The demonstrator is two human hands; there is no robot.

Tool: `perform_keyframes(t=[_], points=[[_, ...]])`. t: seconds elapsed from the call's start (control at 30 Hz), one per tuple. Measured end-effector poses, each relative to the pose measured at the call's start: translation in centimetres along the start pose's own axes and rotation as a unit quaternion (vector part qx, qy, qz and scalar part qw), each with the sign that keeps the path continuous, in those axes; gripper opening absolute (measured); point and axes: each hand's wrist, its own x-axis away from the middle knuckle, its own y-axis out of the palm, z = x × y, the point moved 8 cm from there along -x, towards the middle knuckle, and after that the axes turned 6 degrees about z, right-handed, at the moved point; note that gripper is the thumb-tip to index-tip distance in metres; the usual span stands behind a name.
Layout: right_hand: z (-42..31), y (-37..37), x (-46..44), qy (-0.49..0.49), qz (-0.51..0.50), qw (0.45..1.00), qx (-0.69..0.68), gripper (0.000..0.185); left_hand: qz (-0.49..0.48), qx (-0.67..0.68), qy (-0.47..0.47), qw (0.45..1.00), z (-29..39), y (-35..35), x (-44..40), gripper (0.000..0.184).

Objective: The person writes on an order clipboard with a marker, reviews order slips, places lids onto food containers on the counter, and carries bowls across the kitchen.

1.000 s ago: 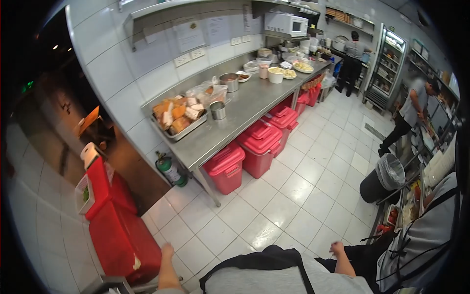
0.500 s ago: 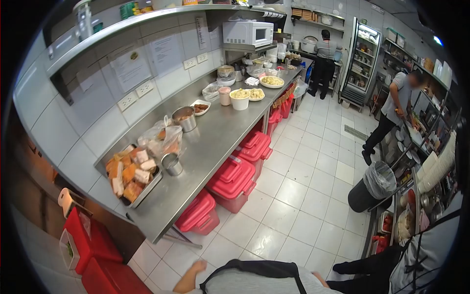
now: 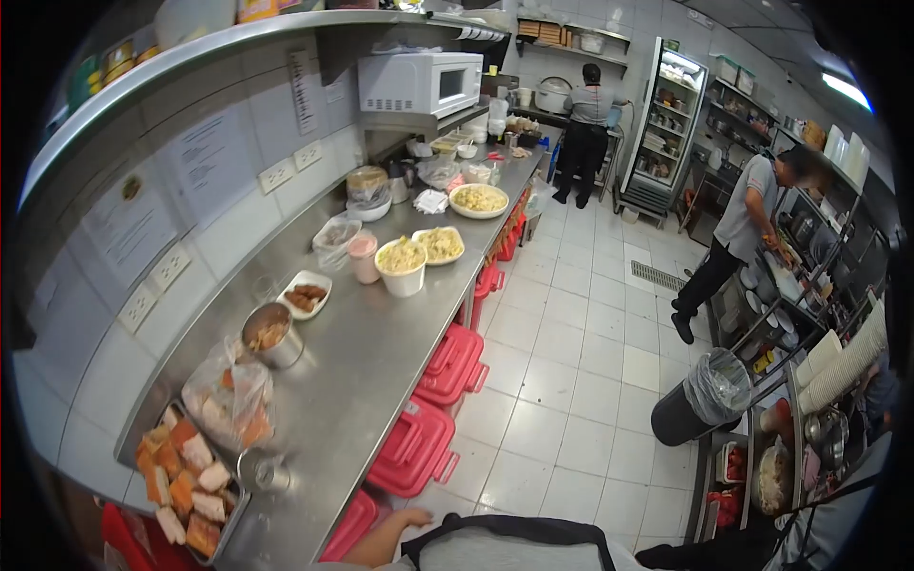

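Note:
My left hand [image 3: 411, 519] hangs low at the bottom edge, beside the red lidded bins [image 3: 414, 445] under the steel counter [image 3: 357, 381]. Nothing shows in it, but its fingers are too small and blurred to read. My right hand is out of view. On the counter's near end sits a metal tray of cut meat chunks [image 3: 186, 485]. Around it are a clear plastic bag of meat [image 3: 228, 395], a metal cup [image 3: 267, 471] and a steel pot [image 3: 274, 341] with food inside. Farther along stand a white dish of brown food [image 3: 307, 295] and a white tub of yellowish food [image 3: 402, 266].
A microwave [image 3: 419, 84] rests on a shelf above the counter. Across the tiled floor [image 3: 543, 390], a black trash bin [image 3: 700, 400] stands before right-hand shelving. One co-worker [image 3: 743, 209] bends over that side; another person [image 3: 586, 124] stands at the back near a glass-door fridge [image 3: 662, 124].
My view has shifted closer to the counter and turned, so the food and bins appear larger and lower left. The right forearm glimpsed at the bottom edge has left view.

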Motion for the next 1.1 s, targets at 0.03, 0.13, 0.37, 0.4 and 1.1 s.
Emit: perform_keyframes(t=[0.03,0.13,0.37,0.4,1.1], points=[[0.9,-0.1,-0.6,0.038,0.006,0.999,-0.014,0.016,0.058,0.103,0.004,0.993,3.6,-4.5,-3.1,0.055],[0.6,-0.3,-3.2,0.098,0.004,0.995,-0.034,0.016,0.053,0.028,0.024,0.998,16.7,-16.7,-8.3,0.055],[-3.2,-3.5,-16.5,0.105,-0.020,0.993,-0.050,0.017,0.078,-0.131,0.016,0.988,21.6,-25.6,-14.8,0.053],[-4.0,-4.2,-19.6,0.093,-0.023,0.994,-0.053,0.017,0.057,-0.113,-0.027,0.992,20.7,-25.6,-14.8,0.052],[-33.2,-26.4,-55.0,-0.002,-0.017,1.000,0.015,0.015,0.158,-0.062,0.146,0.975,47.8,-60.3,-47.1,0.043]])
